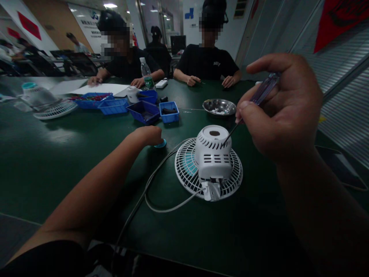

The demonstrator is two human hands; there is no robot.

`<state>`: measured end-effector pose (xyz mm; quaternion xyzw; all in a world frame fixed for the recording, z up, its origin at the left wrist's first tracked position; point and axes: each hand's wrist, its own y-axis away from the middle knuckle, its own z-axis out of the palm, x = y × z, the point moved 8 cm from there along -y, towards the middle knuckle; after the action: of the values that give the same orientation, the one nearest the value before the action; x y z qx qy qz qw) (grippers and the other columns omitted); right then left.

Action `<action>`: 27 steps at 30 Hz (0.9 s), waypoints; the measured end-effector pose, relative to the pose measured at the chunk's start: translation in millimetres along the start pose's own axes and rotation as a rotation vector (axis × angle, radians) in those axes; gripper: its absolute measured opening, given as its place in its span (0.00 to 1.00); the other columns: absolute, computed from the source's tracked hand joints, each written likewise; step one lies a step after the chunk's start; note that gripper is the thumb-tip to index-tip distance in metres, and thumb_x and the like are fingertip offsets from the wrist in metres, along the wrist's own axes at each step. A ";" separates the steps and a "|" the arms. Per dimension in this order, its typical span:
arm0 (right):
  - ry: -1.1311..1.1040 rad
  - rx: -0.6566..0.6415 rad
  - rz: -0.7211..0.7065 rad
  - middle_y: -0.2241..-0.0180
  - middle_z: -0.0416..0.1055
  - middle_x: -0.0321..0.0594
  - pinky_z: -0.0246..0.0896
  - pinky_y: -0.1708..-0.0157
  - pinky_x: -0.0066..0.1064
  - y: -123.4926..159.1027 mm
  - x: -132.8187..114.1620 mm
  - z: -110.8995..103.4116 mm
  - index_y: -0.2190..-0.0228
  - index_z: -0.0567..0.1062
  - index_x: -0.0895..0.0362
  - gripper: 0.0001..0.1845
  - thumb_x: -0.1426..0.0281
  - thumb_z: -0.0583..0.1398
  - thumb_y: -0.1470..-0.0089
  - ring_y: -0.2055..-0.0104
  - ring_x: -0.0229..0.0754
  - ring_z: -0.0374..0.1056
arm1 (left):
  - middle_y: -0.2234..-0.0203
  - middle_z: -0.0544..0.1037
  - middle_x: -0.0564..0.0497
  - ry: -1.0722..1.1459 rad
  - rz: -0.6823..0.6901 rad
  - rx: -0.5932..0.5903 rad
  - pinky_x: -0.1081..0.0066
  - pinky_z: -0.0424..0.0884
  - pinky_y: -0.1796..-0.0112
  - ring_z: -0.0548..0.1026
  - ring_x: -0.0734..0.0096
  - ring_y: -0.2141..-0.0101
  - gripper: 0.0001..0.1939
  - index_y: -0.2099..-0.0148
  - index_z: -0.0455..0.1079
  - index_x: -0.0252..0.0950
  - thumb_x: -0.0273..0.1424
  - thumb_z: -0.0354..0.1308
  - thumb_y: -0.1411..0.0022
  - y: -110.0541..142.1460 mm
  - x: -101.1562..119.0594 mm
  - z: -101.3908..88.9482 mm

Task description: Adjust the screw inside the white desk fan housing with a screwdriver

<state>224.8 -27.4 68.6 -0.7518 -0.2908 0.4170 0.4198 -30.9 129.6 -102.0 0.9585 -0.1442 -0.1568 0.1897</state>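
Note:
In my right hand (288, 107) is a screwdriver (266, 87) with a clear purplish handle. Its thin shaft slants down, and the tip appears at the slotted side of a white fan's motor housing (215, 154); I cannot tell if it touches. The fan lies face down on its white round grille (184, 179), with a turquoise blade (190, 163) showing through. A pale cable (170, 210) runs from the housing toward the near edge. Left of the fan, my left hand (148, 135) is closed on a small turquoise round cap (161, 144) at the tabletop; its fingertips are mostly hidden.
Blue bins (169, 111) and a metal bowl (219, 107) with small white parts stand beyond the fan. Another fan (46, 102) lies far left. A water bottle (147, 75) is near two people seated opposite. At right lies a dark flat tablet-like object (341, 167).

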 end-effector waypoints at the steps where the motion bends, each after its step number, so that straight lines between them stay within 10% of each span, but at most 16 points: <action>1: 0.000 -0.001 -0.001 0.67 0.68 0.31 0.58 0.78 0.24 -1.1 0.0 -1.4 0.51 0.72 0.52 0.24 0.80 0.62 0.49 0.75 0.28 0.64 | 0.50 0.85 0.34 0.000 0.007 -0.002 0.66 0.77 0.56 0.83 0.48 0.51 0.25 0.49 0.82 0.33 0.41 0.54 0.37 0.7 1.4 0.3; 14: 0.085 0.014 -0.002 0.71 0.69 0.34 0.59 0.72 0.32 -8.9 4.6 -17.5 0.61 0.79 0.53 0.12 0.79 0.61 0.44 0.74 0.33 0.62 | 0.45 0.83 0.37 0.055 0.101 0.000 0.68 0.75 0.52 0.83 0.56 0.51 0.26 0.38 0.75 0.33 0.35 0.49 0.32 9.8 19.6 -3.7; 22: 0.250 -0.542 0.342 0.72 0.75 0.37 0.52 0.78 0.27 2.0 37.6 15.6 0.60 0.83 0.56 0.13 0.71 0.61 0.46 0.75 0.35 0.64 | 0.43 0.81 0.38 0.098 0.088 0.023 0.68 0.76 0.52 0.82 0.56 0.49 0.25 0.36 0.72 0.34 0.35 0.51 0.32 1.9 15.0 2.6; 27: 0.373 -0.900 0.542 0.50 0.79 0.49 0.71 0.62 0.37 24.8 54.0 19.2 0.39 0.75 0.54 0.39 0.45 0.60 0.44 0.58 0.49 0.76 | 0.38 0.77 0.37 0.141 0.056 0.051 0.68 0.75 0.49 0.81 0.55 0.46 0.32 0.29 0.63 0.33 0.36 0.55 0.33 -4.7 3.2 5.3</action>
<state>236.2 10.7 20.4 -0.9659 -0.1575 0.2046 -0.0208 -28.9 131.1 -109.4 0.9673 -0.1613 -0.0798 0.1790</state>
